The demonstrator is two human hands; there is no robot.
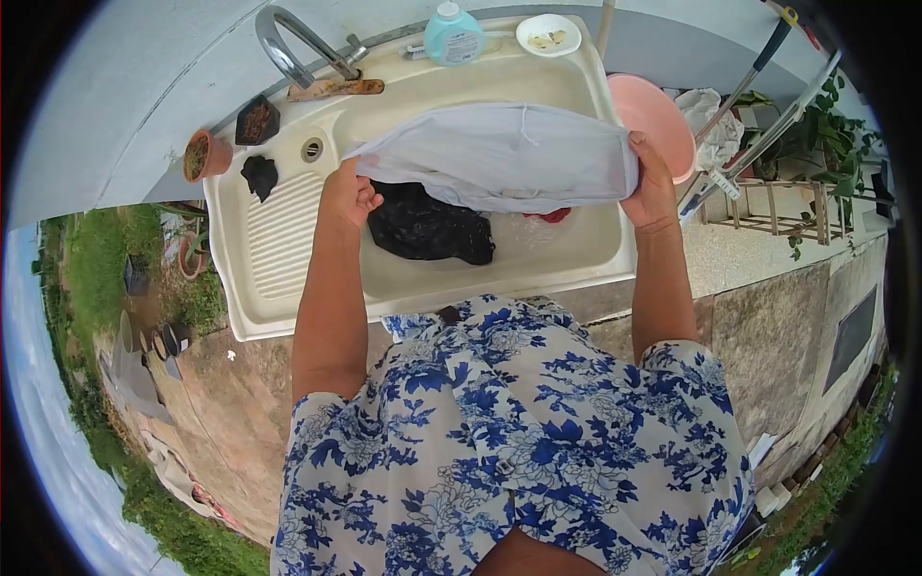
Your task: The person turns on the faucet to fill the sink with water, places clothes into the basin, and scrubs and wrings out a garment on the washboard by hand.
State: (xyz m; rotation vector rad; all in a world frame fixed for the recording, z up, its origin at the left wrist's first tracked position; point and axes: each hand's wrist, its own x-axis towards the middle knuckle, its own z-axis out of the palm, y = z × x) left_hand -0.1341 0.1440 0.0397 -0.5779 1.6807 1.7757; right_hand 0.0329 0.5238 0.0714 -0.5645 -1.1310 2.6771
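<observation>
A wet-looking white cloth (pixel 499 154) stretches between my two hands above the sink basin. My left hand (pixel 353 192) pinches its left end, with the other fingers curled. At the opposite end, my right hand (pixel 650 180) grips the edge with the thumb on top. Below the cloth, a black garment (pixel 430 226) lies in the basin of the cream sink (pixel 567 274). A bit of red fabric (pixel 549 215) shows under the cloth's lower edge; the rest of it is hidden.
A faucet (pixel 307 48) rises at the back left. Behind the basin stand a blue bottle (pixel 453 38) and a white dish (pixel 548 36). A small black cloth (pixel 258 177) lies by the ribbed washboard (pixel 286 230). A pink basin (pixel 655 120) sits right of the sink.
</observation>
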